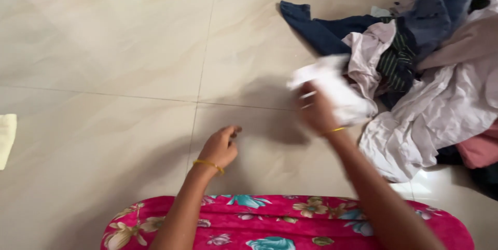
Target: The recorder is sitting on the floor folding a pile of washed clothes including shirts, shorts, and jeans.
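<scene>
Glossy beige tile floor (104, 47) fills the head view, thin grout lines crossing near centre. Bottom edge: pink floral fabric (290, 221) across the person's lap, teal and cream flowers on it. Left hand (220, 146) hovers low over the tiles just right of the vertical grout line, fingers curled loosely together, thumb and fingertips near each other, nothing in it; thin gold bangle (208, 165) on that wrist. Right hand (316, 110) is blurred with motion, reaching to the edge of the clothes pile (441, 89) at right; fingers look closed on a white cloth (337, 89), which bunches above and right of the hand, exact grip cannot tell through blur. Second gold bangle (334, 130) on right wrist. White cloth sits at the pile's left edge, touching a pale pink garment (371, 47). Pile also has a dark navy garment (321, 32) spread toward upper centre, a dark striped piece (397, 63), blue denim-like fabric (441, 1) at top right, a large pale crumpled sheet-like garment (430, 120) and a dusty red piece (480, 149) at far right. Pale yellow cloth (6, 138) lies at the left frame edge, well apart from both hands.
</scene>
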